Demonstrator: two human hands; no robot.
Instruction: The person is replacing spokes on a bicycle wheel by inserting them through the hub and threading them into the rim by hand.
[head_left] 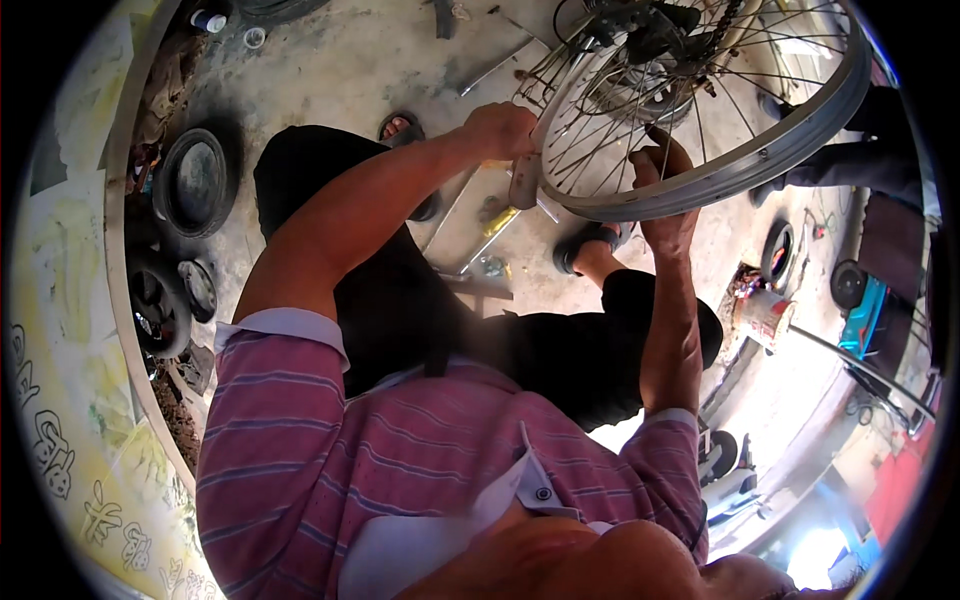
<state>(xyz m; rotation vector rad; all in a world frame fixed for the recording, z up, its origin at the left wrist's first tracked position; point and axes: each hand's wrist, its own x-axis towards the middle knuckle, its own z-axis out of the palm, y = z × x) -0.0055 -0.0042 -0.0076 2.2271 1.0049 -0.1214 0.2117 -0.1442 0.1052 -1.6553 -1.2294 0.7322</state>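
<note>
A spoked wheel (830, 145) with a bare grey metal rim stands tilted at the upper right, no tyre on it. Its hub and chain (735, 15) show near the top edge. My left hand (500, 130) is closed in a fist at the rim's left side, beside a pale curved guard (524, 180); what lies inside the fist is hidden. My right hand (668, 185) reaches up past the lower rim, its fingers curled among the spokes. The rim crosses in front of that hand, so what the fingers grip cannot be made out.
A yellow-handled tool (500, 222) lies on the concrete floor between my feet. Tyres (197, 183) line the left wall, and a small tyre (777, 250) lies on the right. A pale bucket (765, 318) stands right of my knee. Another person's dark-trousered leg (850, 168) is behind the wheel.
</note>
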